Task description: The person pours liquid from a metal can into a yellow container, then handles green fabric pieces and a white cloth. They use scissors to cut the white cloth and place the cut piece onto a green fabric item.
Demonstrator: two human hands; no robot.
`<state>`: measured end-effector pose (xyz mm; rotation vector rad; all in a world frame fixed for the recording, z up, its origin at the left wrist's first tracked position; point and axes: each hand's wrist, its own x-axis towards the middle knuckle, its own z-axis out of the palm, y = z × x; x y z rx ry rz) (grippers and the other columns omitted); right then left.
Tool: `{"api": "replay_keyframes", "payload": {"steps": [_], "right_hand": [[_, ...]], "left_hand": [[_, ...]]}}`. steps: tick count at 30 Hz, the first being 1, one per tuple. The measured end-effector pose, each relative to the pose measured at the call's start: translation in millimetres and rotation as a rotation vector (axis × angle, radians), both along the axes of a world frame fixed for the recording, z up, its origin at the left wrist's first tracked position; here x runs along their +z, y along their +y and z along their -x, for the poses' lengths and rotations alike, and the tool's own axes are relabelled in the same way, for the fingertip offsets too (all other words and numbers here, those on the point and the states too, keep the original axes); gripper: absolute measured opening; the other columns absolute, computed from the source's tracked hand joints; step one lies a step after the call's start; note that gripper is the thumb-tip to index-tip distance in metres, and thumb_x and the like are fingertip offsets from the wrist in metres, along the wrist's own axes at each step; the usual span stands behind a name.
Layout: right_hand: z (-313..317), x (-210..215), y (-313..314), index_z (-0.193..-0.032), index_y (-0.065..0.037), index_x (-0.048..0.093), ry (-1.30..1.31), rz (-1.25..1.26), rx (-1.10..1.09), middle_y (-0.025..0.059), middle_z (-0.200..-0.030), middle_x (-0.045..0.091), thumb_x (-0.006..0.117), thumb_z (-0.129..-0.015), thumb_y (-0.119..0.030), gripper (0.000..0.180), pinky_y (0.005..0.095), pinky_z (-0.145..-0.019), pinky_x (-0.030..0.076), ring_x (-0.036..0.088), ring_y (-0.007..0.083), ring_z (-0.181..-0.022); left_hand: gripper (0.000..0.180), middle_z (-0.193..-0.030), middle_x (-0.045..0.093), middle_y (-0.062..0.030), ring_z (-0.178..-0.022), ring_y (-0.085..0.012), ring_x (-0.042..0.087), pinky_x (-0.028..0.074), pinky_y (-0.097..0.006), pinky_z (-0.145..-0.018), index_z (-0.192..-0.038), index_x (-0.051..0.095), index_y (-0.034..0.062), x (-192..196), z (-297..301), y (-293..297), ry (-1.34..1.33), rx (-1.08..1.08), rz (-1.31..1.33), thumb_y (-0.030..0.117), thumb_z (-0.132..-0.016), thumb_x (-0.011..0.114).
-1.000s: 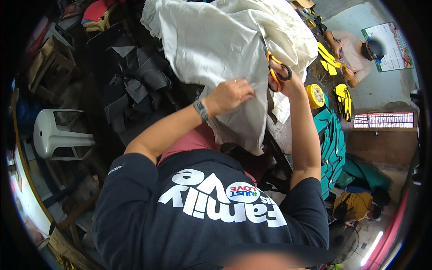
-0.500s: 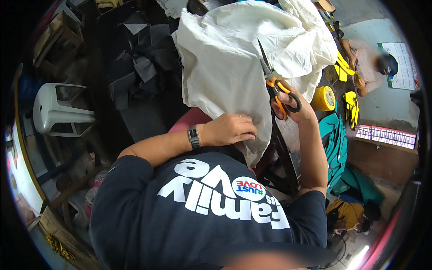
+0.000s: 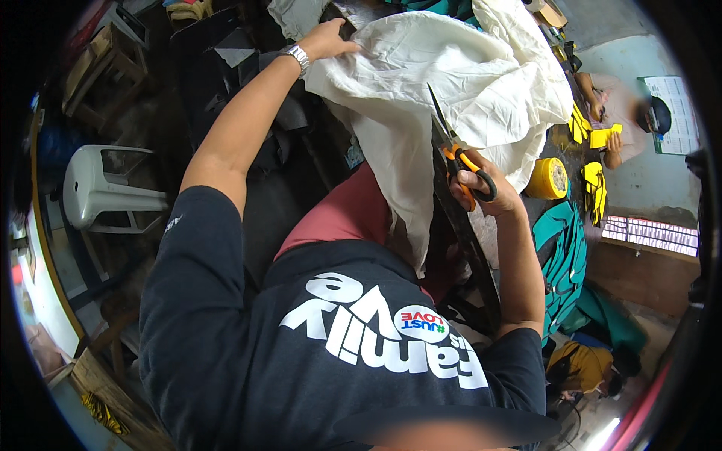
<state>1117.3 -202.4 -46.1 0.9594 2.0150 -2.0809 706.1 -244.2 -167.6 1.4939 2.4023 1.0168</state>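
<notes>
My left hand (image 3: pixel 327 40) is stretched far forward to the far left edge of a large white cloth (image 3: pixel 398 83). Its thumb touches the fabric and stands apart from the fingers. The cloth lies crumpled on the table, and a long corner of it hangs over the near edge towards my lap. In my right hand (image 3: pixel 492 184) is a pair of scissors (image 3: pixel 450 139) with orange and black handles, gripped by the finger loops. Their blades point away from me, over the cloth, and look nearly closed.
Dark grey fabric pieces (image 3: pixel 233 64) lie at left, beyond a white plastic stool (image 3: pixel 94 188). On the right stand a yellow tub (image 3: pixel 547 179) and folded green fabric (image 3: pixel 560 255). A co-worker (image 3: pixel 620 113) holds yellow strips across the table. Another person (image 3: pixel 583 367) is at lower right.
My left hand has moved from the near part of the cloth to its far left edge. The cloth's left side has shifted right, uncovering my lap. The scissors have barely moved.
</notes>
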Motion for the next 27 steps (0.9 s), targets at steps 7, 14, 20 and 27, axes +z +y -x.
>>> {"api": "replay_keyframes", "payload": {"steps": [7, 14, 20, 27], "right_hand": [[12, 1, 0, -0.134, 0.003, 0.047, 0.021, 0.014, 0.003, 0.0028, -0.071, 0.055, 0.077, -0.081, -0.049, 0.081, 0.0238, -0.049, 0.043, 0.055, 0.0111, -0.057], [24, 0, -1, -0.131, 0.0, 0.048, 0.08, 0.025, 0.002, 0.0045, -0.073, 0.057, 0.077, -0.078, -0.059, 0.084, 0.024, -0.047, 0.043, 0.056, 0.0119, -0.056], [45, 0, 5, -0.11, 0.0, 0.058, -0.023, -0.088, 0.029, 0.0049, -0.072, 0.059, 0.075, -0.078, -0.061, 0.071, 0.0248, -0.049, 0.043, 0.056, 0.0126, -0.058], [60, -14, 9, -0.092, -0.001, 0.064, -0.01, 0.008, -0.076, 0.0066, -0.069, 0.06, 0.073, -0.085, -0.051, 0.051, 0.0267, -0.051, 0.044, 0.058, 0.014, -0.056]], "left_hand": [[0.024, -0.084, 0.071, -0.0087, -0.074, -0.0195, 0.069, 0.055, -0.033, -0.068, -0.099, 0.068, -0.002, 11, 41, 19, -0.354, -0.239, -0.142, 0.018, -0.087, 0.069], [0.014, -0.077, 0.068, -0.0062, -0.063, -0.0126, 0.067, 0.053, -0.027, -0.057, -0.097, 0.064, -0.0004, 27, 60, 39, -0.564, -0.082, -0.589, 0.012, -0.093, 0.06], [0.042, -0.111, 0.062, -0.0241, -0.103, -0.0373, 0.061, 0.05, -0.043, -0.089, -0.119, 0.054, -0.004, 27, 32, 48, -0.013, 0.239, -0.779, 0.011, -0.084, 0.071], [0.075, -0.131, 0.049, -0.0191, -0.118, -0.0324, 0.052, 0.041, -0.041, -0.105, -0.134, 0.045, 0.0008, -16, -176, -36, -0.243, -0.034, -0.755, 0.02, -0.072, 0.083]]}}
